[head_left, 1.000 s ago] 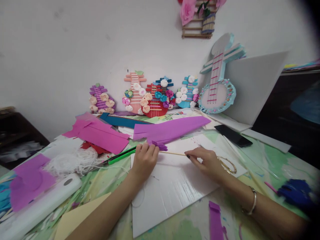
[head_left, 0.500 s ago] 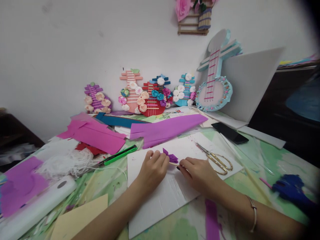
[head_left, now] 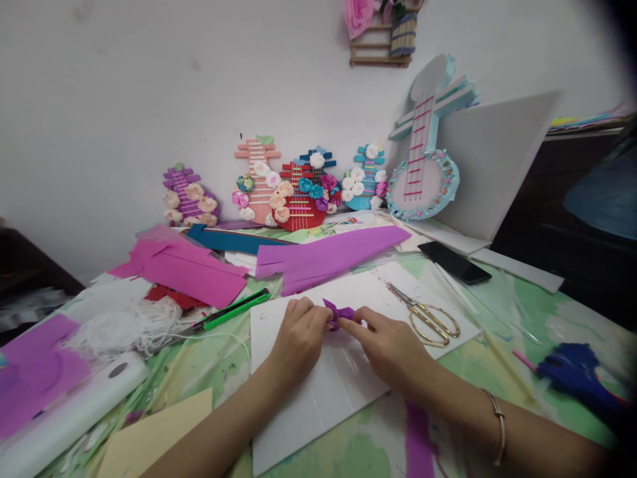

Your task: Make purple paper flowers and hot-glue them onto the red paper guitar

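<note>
Over the white board (head_left: 298, 411), my left hand (head_left: 301, 338) pinches a small folded purple paper piece (head_left: 340, 315) from its left side. The fingers of my right hand (head_left: 391, 342) close on the same piece from the right, with the index finger across its lower edge. Pointed purple tips stick up between the two hands. Gold-handled scissors (head_left: 432, 323) lie on the board just right of my right hand. A green cutter (head_left: 237, 310) rests left of the board.
Purple paper (head_left: 328, 255) and magenta paper (head_left: 189, 265) lie behind the board. White string (head_left: 132, 325) is heaped at left. A black phone (head_left: 454, 262) and a blue glue gun (head_left: 572, 372) are at right. Decorated paper instruments (head_left: 298, 199) lean on the wall.
My right hand has moved left and its fingers now touch the purple piece. The thin pale stick seen between the hands before is no longer visible. The view has shifted slightly.
</note>
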{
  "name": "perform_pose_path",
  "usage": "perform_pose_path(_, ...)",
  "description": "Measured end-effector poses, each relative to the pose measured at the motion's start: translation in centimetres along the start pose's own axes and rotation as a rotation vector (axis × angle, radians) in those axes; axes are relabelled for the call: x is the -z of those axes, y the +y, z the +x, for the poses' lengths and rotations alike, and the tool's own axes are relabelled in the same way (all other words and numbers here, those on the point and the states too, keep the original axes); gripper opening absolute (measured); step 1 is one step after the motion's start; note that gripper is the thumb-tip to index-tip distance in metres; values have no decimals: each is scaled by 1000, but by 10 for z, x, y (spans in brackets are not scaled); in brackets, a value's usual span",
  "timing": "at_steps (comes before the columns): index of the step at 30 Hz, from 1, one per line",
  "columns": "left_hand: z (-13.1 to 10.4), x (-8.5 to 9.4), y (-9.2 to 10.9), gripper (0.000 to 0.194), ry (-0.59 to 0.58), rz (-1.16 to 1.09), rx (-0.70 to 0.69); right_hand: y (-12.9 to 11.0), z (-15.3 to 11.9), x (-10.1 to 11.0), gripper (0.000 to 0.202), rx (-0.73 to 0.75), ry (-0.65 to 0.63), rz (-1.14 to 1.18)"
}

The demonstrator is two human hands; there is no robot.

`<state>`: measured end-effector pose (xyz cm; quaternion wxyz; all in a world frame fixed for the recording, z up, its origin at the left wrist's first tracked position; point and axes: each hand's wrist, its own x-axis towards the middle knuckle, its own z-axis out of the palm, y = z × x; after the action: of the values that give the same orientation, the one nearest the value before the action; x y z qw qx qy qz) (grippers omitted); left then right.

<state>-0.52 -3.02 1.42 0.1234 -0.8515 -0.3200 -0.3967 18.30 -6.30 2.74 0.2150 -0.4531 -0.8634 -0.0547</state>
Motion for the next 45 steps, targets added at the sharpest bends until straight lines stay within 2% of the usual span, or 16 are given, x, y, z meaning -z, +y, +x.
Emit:
perform_pose_path(2,1,1,0,9,22,-53,60,0,0,1,30,-15,-11,25)
perform_pose_path(5,1,2,-1,8,16,-85,71,1,0,2,30,-4,-10,15)
perform_pose_path(13,5,8,-3,5,31,43,-145,4,-1,1,38,-17,-51,-63)
perform_pose_path(20,3,12,-12,7,-13,11,-229,9,0,3,55,-22,-72,11)
perform_pose_path(23,2,12,-14,9,14,-58,-145,10,0,4,57,-38,-87,46)
perform_pose_path(26,4,13,-11,11,26,-207,67,11,0,4,56,-17,-71,60)
perform_pose_path(29,9,14,-7,15,-55,-340,252,11,-1,2,56,33,-24,60)
perform_pose_path(31,12,14,-5,8,-123,-401,313,11,-2,0,53,62,5,51)
perform_pose_path(40,11,13,-18,4,-137,-452,417,18,1,3,29,65,53,26)
perform_pose_path(45,14,16,-11,5,-171,-541,420,20,2,4,27,104,71,-7)
